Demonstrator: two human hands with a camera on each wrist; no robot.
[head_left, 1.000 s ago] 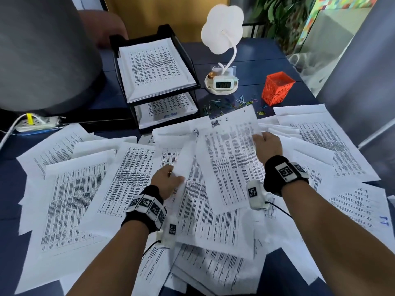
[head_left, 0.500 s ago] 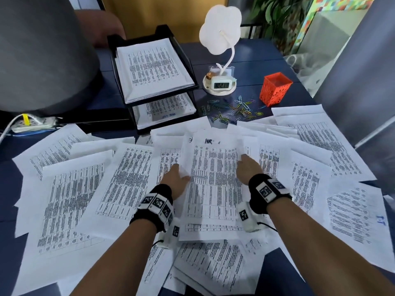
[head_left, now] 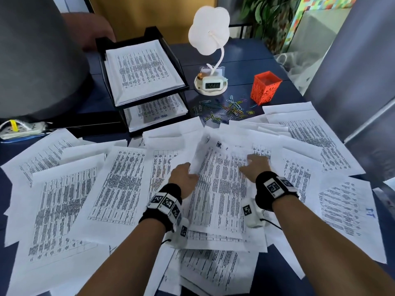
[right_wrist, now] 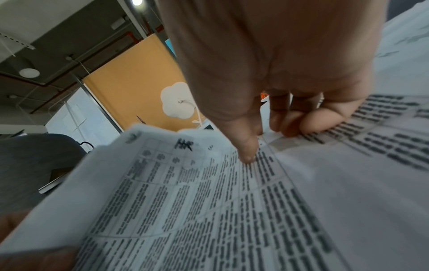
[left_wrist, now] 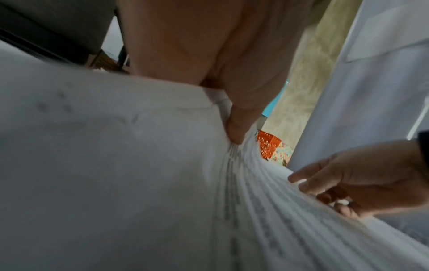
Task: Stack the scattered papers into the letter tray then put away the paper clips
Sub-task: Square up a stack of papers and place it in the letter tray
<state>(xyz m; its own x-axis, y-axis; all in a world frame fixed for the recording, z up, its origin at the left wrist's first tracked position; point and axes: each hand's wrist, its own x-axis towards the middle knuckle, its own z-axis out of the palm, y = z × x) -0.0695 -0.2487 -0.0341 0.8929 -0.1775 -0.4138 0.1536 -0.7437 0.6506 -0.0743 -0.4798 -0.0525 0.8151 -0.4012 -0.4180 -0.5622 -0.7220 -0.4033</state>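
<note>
Printed papers lie scattered over the blue table. The black two-tier letter tray at the back holds sheets on both levels. My left hand pinches the left edge of the middle sheet, marked "HR", and that edge is raised; its thumb lies on top. My right hand rests on the sheet's right side, with the thumb pressing down and the loosely curled fingers touching paper. Coloured paper clips lie loose behind the papers, beside an orange mesh cup.
A white flower-shaped lamp with a small clock stands between the tray and the cup. A large grey bulk and another person's hand are at the back left. A power strip lies at the left edge.
The sheet that both hands held up a second ago now lies on the middle pile. Both hands came back toward me, and the left now lifts the sheet's left edge.
</note>
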